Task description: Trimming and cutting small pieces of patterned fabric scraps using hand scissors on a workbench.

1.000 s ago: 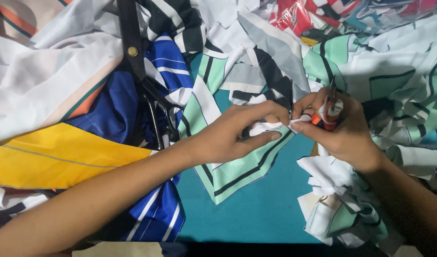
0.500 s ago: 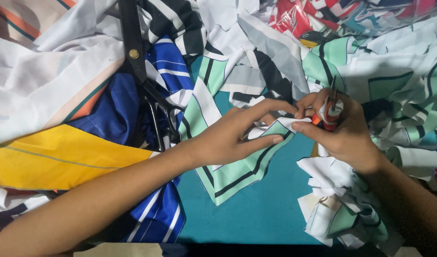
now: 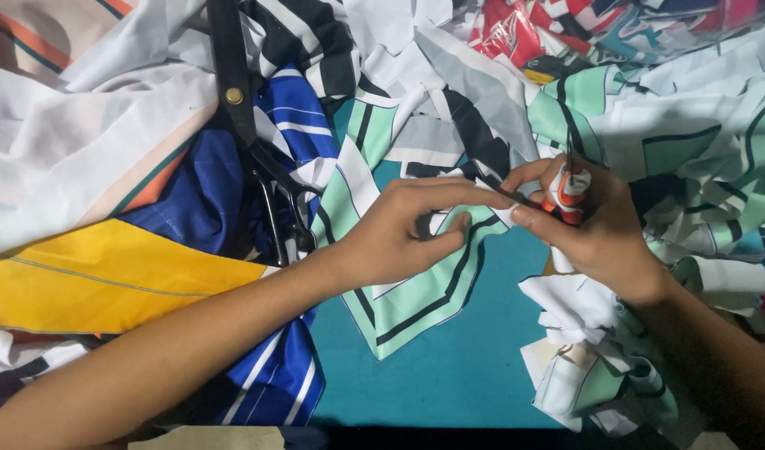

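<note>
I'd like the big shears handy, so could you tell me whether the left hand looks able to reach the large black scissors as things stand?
Probably yes: the black scissors lie uncovered on the cloth just beside the left hand, though that hand is pressing the mint-green fabric.

Two bare forearms and two hands are seen from above. The left arm enters from the lower left corner of the frame and is shown from near the elbow to the wrist; no sleeve, watch or band is worn on the part shown. The left hand (image 3: 403,237) is bare, without glove or ring, and its fingers (image 3: 449,193) are slender. The right arm enters from the lower right corner and is likewise uncovered as far as the frame edge. The right hand (image 3: 595,229) is also ungloved; short, unpainted nails are seen on its thumb and fingertips (image 3: 520,217). No bracelet is seen at either wrist.
</note>
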